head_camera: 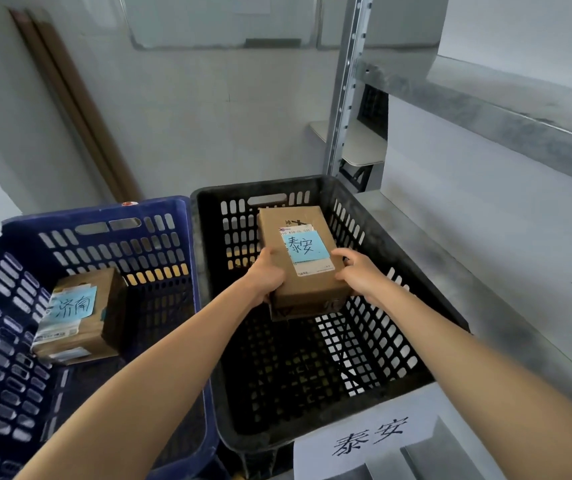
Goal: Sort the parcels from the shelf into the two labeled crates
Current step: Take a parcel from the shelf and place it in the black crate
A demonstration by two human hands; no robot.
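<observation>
- On the near wall of the black crate [204, 271] hangs a white paper sign [367, 436] reading 泰安.
- Both bare forearms reach over that near wall into the crate's outline.
- The left grip [267, 275] is clamped on the left side of the held parcel [307, 292], with the thumb on top and the fingers curled under its near corner.
- The right grip [359, 271] is clamped on the opposite side, its fingers bent against the cardboard.
- The held parcel sits over the far half of the black crate, clear of the walls. It looks to be above the mesh floor, not resting on it.
- Handling, as a judgement: the parcel is a stiff taped carton that seems light to moderate in weight and has plain, grippy cardboard faces. Holding the two long sides, as the grips do, suits it (the contents are unknown, so lowering it beats dropping it).
- Looks: it is a brown oblong box with a printed shipping label and a blue note [305, 249] handwritten 泰安, which matches the crate's sign.
- Touching the black crate's left side is the blue crate [69, 216], which holds a second parcel [104, 313] with a blue note reading 济南.
- Beyond and to the right of the black crate is the grey metal shelf [485, 109]. No parcels show on the part in view.
</observation>
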